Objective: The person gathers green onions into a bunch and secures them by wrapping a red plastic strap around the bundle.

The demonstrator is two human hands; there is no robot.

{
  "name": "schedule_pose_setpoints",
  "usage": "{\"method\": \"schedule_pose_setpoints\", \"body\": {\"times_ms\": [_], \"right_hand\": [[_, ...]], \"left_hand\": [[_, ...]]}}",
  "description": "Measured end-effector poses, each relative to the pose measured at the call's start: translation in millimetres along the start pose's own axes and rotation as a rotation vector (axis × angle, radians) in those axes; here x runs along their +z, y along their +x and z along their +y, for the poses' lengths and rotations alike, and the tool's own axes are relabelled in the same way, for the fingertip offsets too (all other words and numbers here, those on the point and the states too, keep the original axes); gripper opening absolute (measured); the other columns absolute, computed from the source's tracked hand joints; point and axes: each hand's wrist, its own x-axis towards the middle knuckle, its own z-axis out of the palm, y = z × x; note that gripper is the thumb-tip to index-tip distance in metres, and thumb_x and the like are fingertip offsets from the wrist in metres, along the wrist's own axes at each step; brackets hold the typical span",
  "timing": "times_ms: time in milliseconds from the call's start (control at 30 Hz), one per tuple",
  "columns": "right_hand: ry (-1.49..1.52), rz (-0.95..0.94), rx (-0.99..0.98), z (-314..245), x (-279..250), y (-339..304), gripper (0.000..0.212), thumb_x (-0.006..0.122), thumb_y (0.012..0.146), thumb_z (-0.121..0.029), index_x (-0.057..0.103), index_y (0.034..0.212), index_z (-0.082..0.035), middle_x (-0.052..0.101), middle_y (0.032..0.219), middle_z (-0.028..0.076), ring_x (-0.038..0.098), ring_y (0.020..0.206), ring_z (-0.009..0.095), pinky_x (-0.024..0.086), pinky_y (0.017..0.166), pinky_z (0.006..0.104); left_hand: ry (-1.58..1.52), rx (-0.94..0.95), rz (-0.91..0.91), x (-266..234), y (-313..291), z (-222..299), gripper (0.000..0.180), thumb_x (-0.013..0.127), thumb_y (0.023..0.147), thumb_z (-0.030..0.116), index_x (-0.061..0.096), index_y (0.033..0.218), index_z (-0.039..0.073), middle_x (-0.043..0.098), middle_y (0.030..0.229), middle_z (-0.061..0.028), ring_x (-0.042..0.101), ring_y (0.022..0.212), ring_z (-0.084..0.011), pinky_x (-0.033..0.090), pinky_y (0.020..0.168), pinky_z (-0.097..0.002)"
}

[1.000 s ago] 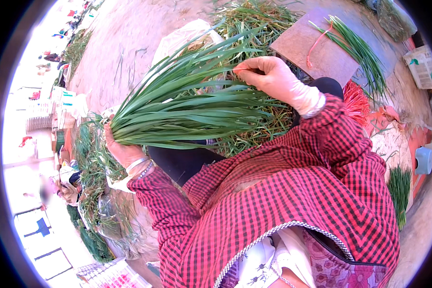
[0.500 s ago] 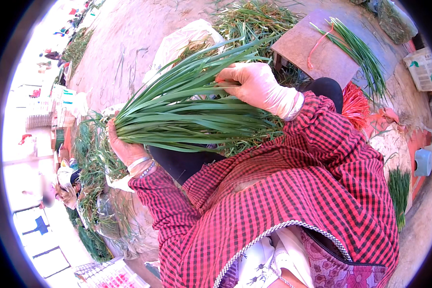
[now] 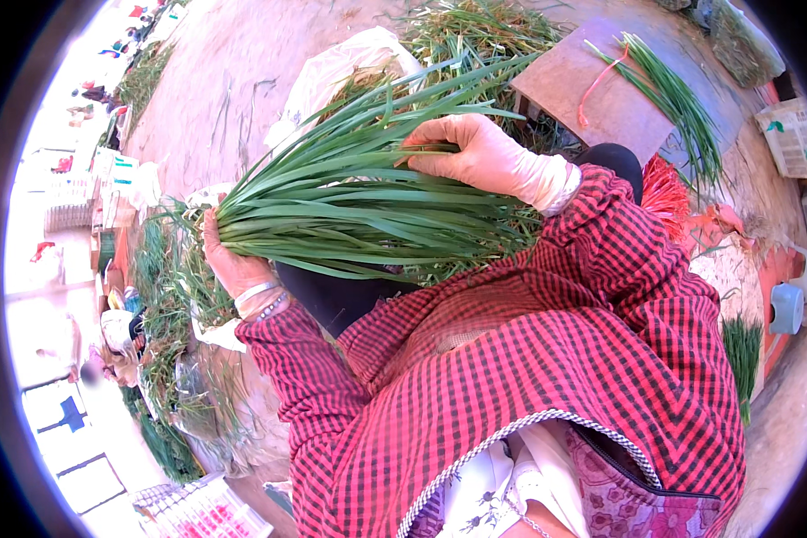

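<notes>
A thick, fanned-out bunch of garlic chives (image 3: 350, 215) lies across my front above my lap, its leaf tips spreading to the right. My left hand (image 3: 233, 264) is closed round the gathered end of the bunch at the left. Over the upper leaves, my right hand (image 3: 484, 161) pinches a thin leaf between thumb and fingers; most of that leaf is hidden. Farther off to the right, a smaller bunch of chives (image 3: 677, 103) rests on a low board (image 3: 556, 85), with a red tie (image 3: 596, 90) around its pale ends.
Beyond the chives are a white bag (image 3: 341, 67) and a heap of leaf trimmings (image 3: 475, 31). Red strings (image 3: 663, 197) lie beside my knee. At the right are another green bunch (image 3: 741, 359), a light-blue container (image 3: 786, 309) and a white crate (image 3: 793, 134). Loose greens (image 3: 166, 269) cover the left.
The bunch stays in my left hand, almost in place. My right hand keeps its pinch, with only a slight shift. The whole view has moved a little.
</notes>
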Motion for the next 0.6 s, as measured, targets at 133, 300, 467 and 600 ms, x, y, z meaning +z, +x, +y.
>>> {"method": "schedule_pose_setpoints", "body": {"times_ms": [133, 300, 467, 600], "right_hand": [[0.201, -0.023, 0.06, -14.4, 2.1, -0.5, 0.027, 0.069, 0.091, -0.021, 0.069, 0.108, -0.001, 0.071, 0.092, 0.004, 0.061, 0.077, 0.01, 0.051, 0.075, 0.0253], [0.432, -0.011, 0.17, -22.2, -2.1, 1.2, 0.024, 0.067, 0.092, -0.016, 0.069, 0.108, 0.002, 0.071, 0.095, 0.005, 0.061, 0.07, 0.008, 0.051, 0.066, 0.0229], [0.395, 0.191, 0.078, -14.1, -0.6, 3.5, 0.021, 0.068, 0.091, -0.012, 0.07, 0.108, 0.0, 0.072, 0.098, 0.005, 0.063, 0.08, 0.007, 0.053, 0.073, 0.0227], [0.41, 0.191, 0.122, -26.2, -5.4, 0.8, 0.021, 0.071, 0.086, -0.009, 0.072, 0.105, 0.0, 0.071, 0.095, 0.003, 0.062, 0.083, 0.007, 0.051, 0.075, 0.0225]], "left_hand": [[-0.024, 0.007, -0.012, -6.9, 4.7, -1.5, 0.036, 0.052, 0.099, 0.025, 0.059, 0.121, -0.002, 0.066, 0.114, -0.017, 0.065, 0.102, -0.0284, 0.053, 0.092, -0.0432], [-0.104, -0.041, -0.012, -6.9, 8.9, -3.4, 0.034, 0.054, 0.098, 0.023, 0.061, 0.116, -0.004, 0.066, 0.113, -0.018, 0.065, 0.102, -0.0289, 0.053, 0.092, -0.0426], [-0.075, -0.045, -0.038, -4.3, 12.4, -9.8, 0.034, 0.054, 0.097, 0.022, 0.061, 0.115, -0.006, 0.066, 0.113, -0.0185, 0.066, 0.101, -0.0293, 0.054, 0.091, -0.0431], [-0.126, -0.077, -0.026, -2.4, 12.6, -14.1, 0.033, 0.055, 0.096, 0.021, 0.061, 0.115, -0.005, 0.067, 0.113, -0.0182, 0.066, 0.102, -0.029, 0.055, 0.091, -0.0436]]}}
